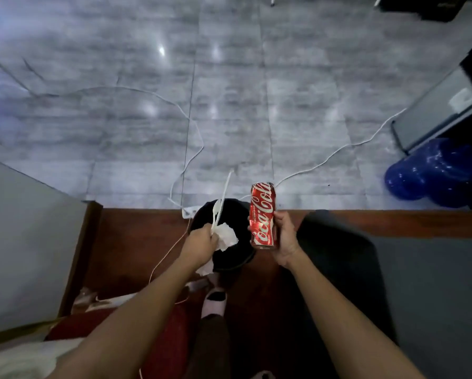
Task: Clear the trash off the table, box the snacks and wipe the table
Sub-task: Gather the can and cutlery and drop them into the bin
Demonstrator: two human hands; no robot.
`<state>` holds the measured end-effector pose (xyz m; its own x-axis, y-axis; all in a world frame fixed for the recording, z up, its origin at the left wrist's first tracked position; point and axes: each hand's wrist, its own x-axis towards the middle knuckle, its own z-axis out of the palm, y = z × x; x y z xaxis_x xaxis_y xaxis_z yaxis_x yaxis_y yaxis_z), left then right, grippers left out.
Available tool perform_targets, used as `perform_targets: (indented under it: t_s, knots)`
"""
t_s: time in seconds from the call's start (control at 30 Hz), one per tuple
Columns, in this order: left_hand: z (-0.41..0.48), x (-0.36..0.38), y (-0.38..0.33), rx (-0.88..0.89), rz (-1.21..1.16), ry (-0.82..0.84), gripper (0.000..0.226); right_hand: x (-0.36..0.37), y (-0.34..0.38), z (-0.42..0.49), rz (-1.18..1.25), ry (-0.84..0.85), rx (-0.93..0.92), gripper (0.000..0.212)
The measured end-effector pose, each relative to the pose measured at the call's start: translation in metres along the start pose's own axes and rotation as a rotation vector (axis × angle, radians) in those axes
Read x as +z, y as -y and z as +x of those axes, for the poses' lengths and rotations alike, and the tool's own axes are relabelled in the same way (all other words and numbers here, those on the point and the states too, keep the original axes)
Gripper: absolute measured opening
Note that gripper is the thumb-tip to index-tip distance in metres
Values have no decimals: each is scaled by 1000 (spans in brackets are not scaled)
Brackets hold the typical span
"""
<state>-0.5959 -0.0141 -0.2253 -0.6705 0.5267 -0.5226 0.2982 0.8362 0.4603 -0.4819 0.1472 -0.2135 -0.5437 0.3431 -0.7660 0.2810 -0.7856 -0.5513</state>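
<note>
Tissue [227, 236] in left hand [200, 242] above the bin [244, 259], can [263, 216] in right hand [285, 236] beside it

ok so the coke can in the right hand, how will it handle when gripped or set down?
Probably light: the right hand holds the can by its lower half, one-handed. As a drinks can, its wall likely dents if squeezed hard. It looks glossy and round, so it may slip, and would roll if laid down.

Grey tiled floor [229, 91] with glare spots. White cable [377, 133] snaking across the tiles. Blue balloons [434, 173] at right, near dark glass-fronted cabinet [437, 110]. Reddish-brown strip [136, 231] below the tiles; dark grey mat [434, 283] at right. Pink slipper [214, 305] at bottom centre.
</note>
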Motion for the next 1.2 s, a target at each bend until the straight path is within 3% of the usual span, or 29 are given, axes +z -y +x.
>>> perform_targets:
  t_s: [0.13,0.27,0.47,0.53,0.6,0.73,0.9,0.97,1.1,1.2]
  knots:
    - [66,56,44,-249,-25,183,25,-16,-47,86,-352,-210,142,39]
    - [126,110,82,-407,-121,376,29,-32,-92,157,-498,-324,279,56]
    - [188,154,112,-535,-368,390,28,-38,-128,224,-508,-344,355,59]
    - [203,162,116,-532,-416,335,48,-33,-131,232,-491,-319,368,57]
    - [212,162,114,-485,-375,257,53,-28,-131,238,-509,-335,354,56]
    - [204,145,95,-431,-389,160,42,-15,-126,230,-659,-390,296,31]
    - [157,112,78,-202,-124,142,27,6,-106,181,-1315,-164,76,41]
    - [136,97,71,-67,90,159,42,16,-91,154,-1513,-112,-22,52]
    - [85,56,43,180,424,119,59,36,-48,85,-1717,-173,-225,58]
    - [42,20,8,313,485,18,59,45,-15,23,-1769,-228,-324,59]
